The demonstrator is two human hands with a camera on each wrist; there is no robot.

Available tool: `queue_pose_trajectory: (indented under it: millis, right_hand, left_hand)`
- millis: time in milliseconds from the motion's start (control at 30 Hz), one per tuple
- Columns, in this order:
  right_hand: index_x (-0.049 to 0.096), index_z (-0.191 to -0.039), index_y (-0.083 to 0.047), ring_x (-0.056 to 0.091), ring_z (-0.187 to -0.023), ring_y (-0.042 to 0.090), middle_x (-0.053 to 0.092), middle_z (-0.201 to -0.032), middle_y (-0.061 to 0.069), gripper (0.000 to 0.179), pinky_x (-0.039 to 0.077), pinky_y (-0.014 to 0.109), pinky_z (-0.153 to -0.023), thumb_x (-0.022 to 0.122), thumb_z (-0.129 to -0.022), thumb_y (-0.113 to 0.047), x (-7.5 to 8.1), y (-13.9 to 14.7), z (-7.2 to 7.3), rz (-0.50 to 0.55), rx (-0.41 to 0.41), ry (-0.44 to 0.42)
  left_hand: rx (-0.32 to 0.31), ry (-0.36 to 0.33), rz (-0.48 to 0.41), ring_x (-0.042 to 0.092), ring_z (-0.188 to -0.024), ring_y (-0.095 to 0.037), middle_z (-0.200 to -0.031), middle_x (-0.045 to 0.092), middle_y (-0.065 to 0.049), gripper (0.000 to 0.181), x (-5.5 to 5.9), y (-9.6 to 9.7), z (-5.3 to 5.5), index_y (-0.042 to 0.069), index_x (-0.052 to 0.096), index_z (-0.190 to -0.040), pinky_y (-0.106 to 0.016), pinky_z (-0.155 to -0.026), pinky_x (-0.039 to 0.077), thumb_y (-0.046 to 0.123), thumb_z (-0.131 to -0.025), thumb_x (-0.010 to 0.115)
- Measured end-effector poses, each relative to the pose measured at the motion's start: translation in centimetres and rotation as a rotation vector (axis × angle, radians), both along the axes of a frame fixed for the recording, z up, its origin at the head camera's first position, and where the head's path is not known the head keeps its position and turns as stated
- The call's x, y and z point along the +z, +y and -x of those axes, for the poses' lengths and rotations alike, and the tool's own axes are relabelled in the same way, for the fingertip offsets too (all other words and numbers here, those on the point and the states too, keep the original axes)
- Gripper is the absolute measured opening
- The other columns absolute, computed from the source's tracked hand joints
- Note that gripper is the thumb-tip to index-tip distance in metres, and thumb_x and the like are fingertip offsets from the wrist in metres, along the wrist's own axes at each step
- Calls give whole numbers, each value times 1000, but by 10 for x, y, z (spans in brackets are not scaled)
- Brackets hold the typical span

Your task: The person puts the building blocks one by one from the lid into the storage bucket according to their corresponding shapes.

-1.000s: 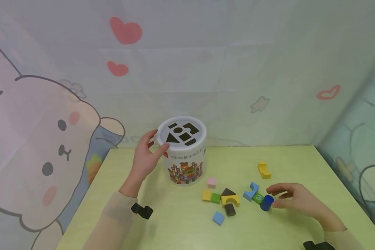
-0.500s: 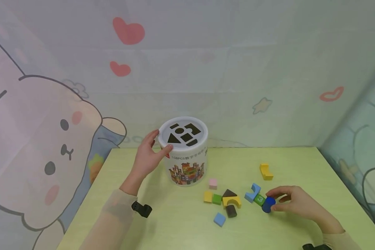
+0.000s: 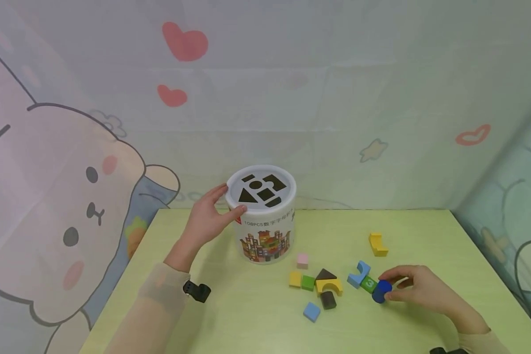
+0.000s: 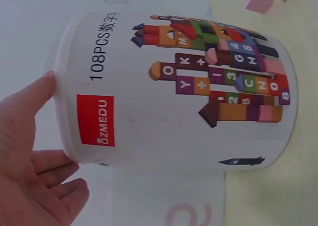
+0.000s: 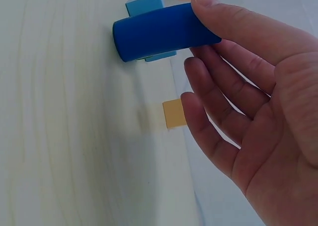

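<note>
Beside the green block (image 3: 369, 284), best left unnudged, the cylinder (image 3: 381, 290) is pinched by the right hand (image 3: 420, 290); the tub (image 3: 264, 221) is touched by the left hand (image 3: 206, 216), fingers relaxed.

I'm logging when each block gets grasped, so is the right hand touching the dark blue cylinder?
Touching. The right wrist view shows it: the right hand has its thumb on the end of the dark blue cylinder.

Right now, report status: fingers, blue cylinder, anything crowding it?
Left fingers gripping white bucket by rim. Right fingers pinching blue cylinder; whether lifted, unclear. Green block close beside it.
</note>
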State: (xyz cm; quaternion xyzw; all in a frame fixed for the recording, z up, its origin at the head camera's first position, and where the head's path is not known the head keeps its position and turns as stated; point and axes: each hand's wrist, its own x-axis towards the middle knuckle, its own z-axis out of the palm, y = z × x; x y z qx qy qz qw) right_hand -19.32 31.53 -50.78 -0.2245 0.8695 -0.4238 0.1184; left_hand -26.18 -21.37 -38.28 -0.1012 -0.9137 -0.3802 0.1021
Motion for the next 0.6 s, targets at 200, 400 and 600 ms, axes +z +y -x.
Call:
queue_pose_trajectory:
  millis: [200,400,600]
  right_hand:
    - [78,-120,-10,69,-97,5,77,-115,-1,29,60,27,-83,86,-94,-22,9,3,2,-36,12,81]
    - [79,-120,-9,69,-96,4,78,-114,-5,28,60,27,-84,85,-95,-20,40,-1,9,-55,36,190]
    - [80,-120,-14,70,-95,7,76,-111,-9,29,60,29,-84,87,-93,-20,89,-32,32,-71,36,293]
  left_hand:
    - [-18,-34,108,33,-157,-39,-170,38,-13,89,10,-3,0,4,44,-163,-59,-117,41,54,-97,77]
    - [-12,-66,130,32,-157,-39,-171,37,-12,92,15,-3,0,5,43,-163,-56,-113,46,57,-96,76]
    - [-16,-66,97,32,-157,-40,-171,37,-12,90,12,-1,0,6,42,-163,-59,-117,41,54,-96,78]
